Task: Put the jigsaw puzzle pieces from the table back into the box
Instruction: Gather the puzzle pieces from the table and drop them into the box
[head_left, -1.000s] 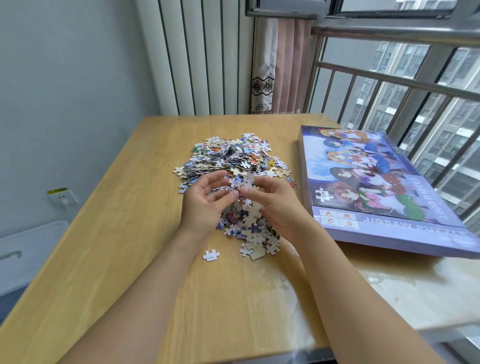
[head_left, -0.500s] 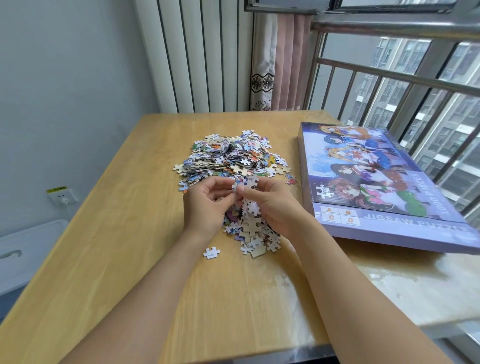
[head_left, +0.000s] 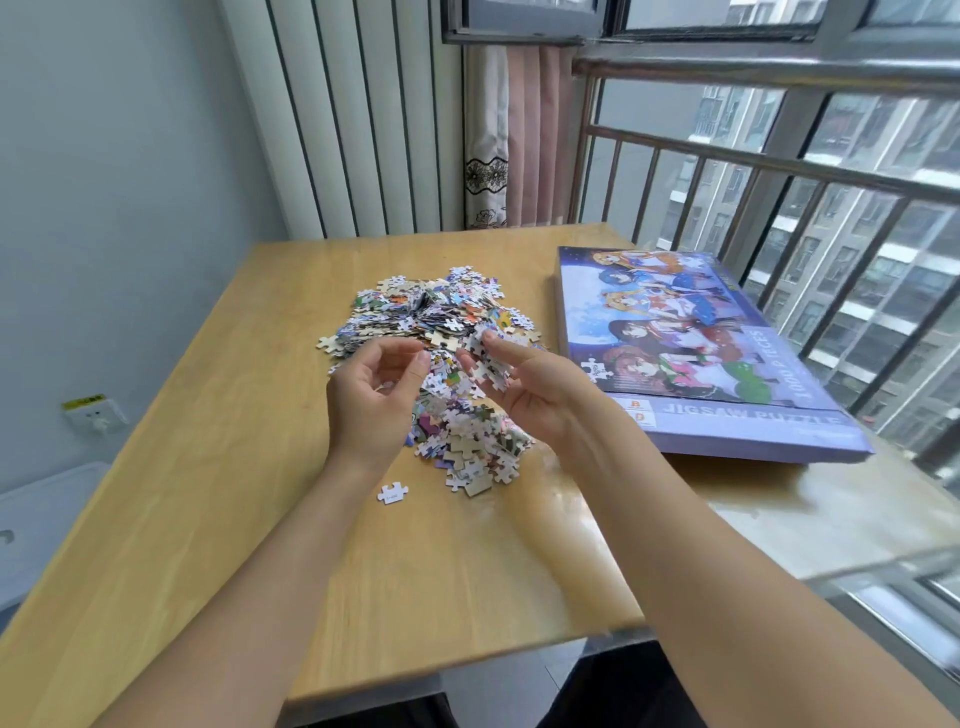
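A heap of jigsaw puzzle pieces (head_left: 431, 317) lies in the middle of the wooden table (head_left: 208, 467). A smaller clump of pieces (head_left: 472, 441) sits nearer to me, and one white piece (head_left: 392, 492) lies alone beside it. My right hand (head_left: 524, 389) is raised over the pile, palm up, gripping a handful of pieces (head_left: 491, 358) between thumb and fingers. My left hand (head_left: 374, 395) hovers to its left with fingers loosely curled and nothing visible in it. The purple jigsaw puzzle box (head_left: 691, 348) lies closed, lid up, to the right.
The box overhangs the table's right edge beside a window with metal railings (head_left: 779, 171). A curtain (head_left: 511, 135) and ribbed wall panel stand behind the table. A wall socket (head_left: 96, 410) is at the left, with a white container (head_left: 36, 525) below it.
My hands have separated and lifted from the pile. The right hand has come up with a handful of pieces and shifted right; the left hand has let go.
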